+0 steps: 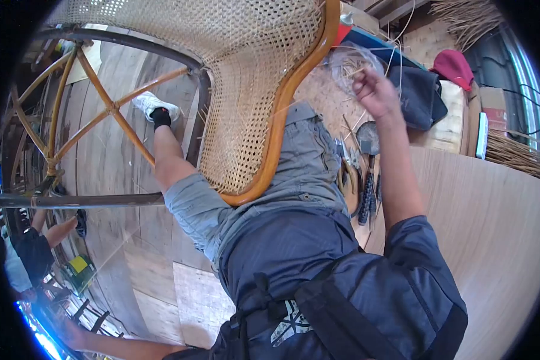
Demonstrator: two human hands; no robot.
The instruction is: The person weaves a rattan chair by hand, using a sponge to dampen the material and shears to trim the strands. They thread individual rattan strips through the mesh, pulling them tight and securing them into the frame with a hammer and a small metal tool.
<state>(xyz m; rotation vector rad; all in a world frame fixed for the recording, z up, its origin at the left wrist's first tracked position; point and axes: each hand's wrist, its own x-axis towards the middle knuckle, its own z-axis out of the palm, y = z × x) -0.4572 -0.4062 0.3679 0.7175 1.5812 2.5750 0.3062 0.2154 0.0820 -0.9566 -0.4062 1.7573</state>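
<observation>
One thin cane strand [359, 72] is pinched in the grip of the right hand [373, 90], with the fingers pressed together on it near its end. The strand comes out of the fingers toward a loose coil of pale cane [349, 63], which lies just beyond the hand on the wooden floor. The hand is raised, and its forearm goes back to a dark blue sleeve [423, 264].

Beside the coil, to its left in the view, stands the woven cane chair back [246, 78] with its curved orange-brown frame [285, 108]; it leans over the person's lap in grey shorts [294, 168]. The hand and the frame are near but apart (I see no contact between them). The round rattan base [111, 108] of the chair is further left, with crossed spokes, and a foot in a white shoe [156, 105] shows through it.

Under the right forearm some hand tools [357, 174] lie on the floor, pliers among them. Further out are a dark bag [420, 93], a red cap [453, 66] and bundles of dry straw [513, 153].

The left hand I cannot find in the view. Another person's arm [57, 231] is at the left edge.
</observation>
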